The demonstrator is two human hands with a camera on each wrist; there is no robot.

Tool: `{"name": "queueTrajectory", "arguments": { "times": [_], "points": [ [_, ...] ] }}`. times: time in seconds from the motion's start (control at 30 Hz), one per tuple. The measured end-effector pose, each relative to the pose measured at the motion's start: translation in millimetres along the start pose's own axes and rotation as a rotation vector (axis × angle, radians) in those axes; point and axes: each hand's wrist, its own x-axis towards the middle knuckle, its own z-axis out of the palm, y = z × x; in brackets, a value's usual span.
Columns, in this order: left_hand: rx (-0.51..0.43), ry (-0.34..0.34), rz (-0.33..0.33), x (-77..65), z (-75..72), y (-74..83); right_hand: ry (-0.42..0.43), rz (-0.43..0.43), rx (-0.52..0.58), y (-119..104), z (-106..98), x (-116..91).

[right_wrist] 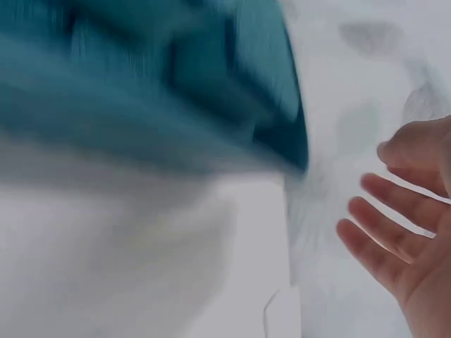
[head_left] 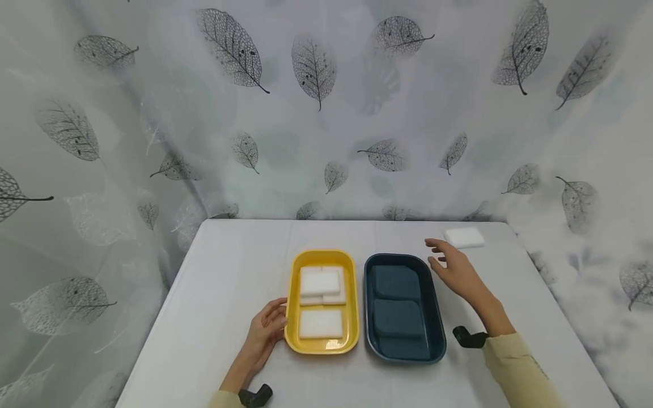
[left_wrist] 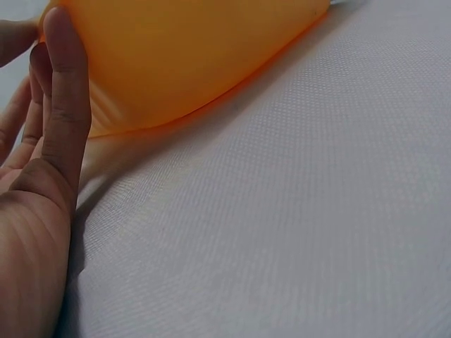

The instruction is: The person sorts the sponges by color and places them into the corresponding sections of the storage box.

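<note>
My left hand [head_left: 266, 331] holds the yellow tray [head_left: 295, 272] at its left rim. In the left wrist view, the thumb [left_wrist: 65, 77] lies along the tray's outer wall, with a fingertip at the rim. White, sponge-like rectangular blocks [head_left: 320, 324] lie in this tray, some stacked in its far half. My right hand [head_left: 456, 272] is raised beside the far right corner of the dark blue tray [head_left: 437, 328], its fingers loosely spread and holding nothing. Two rectangular shapes of the same dark blue show inside that tray. Just beyond the right hand lies another white block [head_left: 464, 237].
Both trays stand side by side on a table [head_left: 204, 283] with a white cover. Behind it and along the sides hangs a pale curtain [head_left: 285, 113] printed with leaves. A dark wrist-worn device [head_left: 468, 338] sits at the right cuff.
</note>
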Motion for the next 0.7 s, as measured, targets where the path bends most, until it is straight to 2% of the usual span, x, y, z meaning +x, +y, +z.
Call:
{"name": "queueTrajectory", "arguments": {
  "times": [0.17,0.33,0.6,0.7],
  "points": [
    [-0.006,-0.007,0.006,0.7,1.2,0.4,-0.005,0.061,-0.072,31,-13,12],
    [-0.015,-0.006,-0.002,-1.4,-0.7,-2.5,-0.022,0.087,-0.131,59,-15,19],
    [-0.016,-0.024,0.014,-0.8,-1.7,-2.5,-0.063,0.121,-0.362,84,-19,26],
    [-0.026,-0.023,0.014,0.3,-1.5,-1.8,-0.101,0.163,-0.382,90,-19,29]
  ]
}}
